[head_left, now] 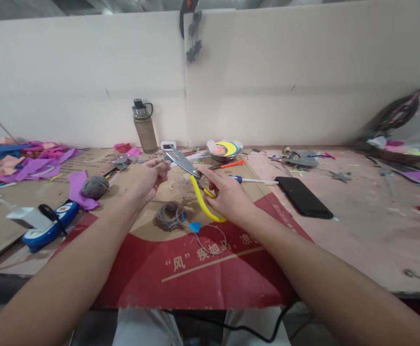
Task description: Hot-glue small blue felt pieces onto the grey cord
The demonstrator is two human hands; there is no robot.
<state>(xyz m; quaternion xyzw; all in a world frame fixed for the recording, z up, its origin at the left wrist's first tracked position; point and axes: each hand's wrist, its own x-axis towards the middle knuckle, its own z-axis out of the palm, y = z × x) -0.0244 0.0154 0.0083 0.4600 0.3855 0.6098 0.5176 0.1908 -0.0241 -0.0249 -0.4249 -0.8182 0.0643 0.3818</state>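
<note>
1. My right hand (pixel 228 197) forms the grip, its fingers closed on the yellow handles of the scissors (pixel 185 166).
2. From that grip the scissors' long axis runs toward 10 o'clock, and the grey blades end right at my left hand (pixel 150 175).
3. The left hand's fingers curl at the blade tip; I cannot tell whether they pinch anything.
4. A twine coil (pixel 168 216) lies on the surface (pixel 357 250) at 6 o'clock of the blades, and a black phone (pixel 303 197) lies at 3 o'clock of the grip.
</note>
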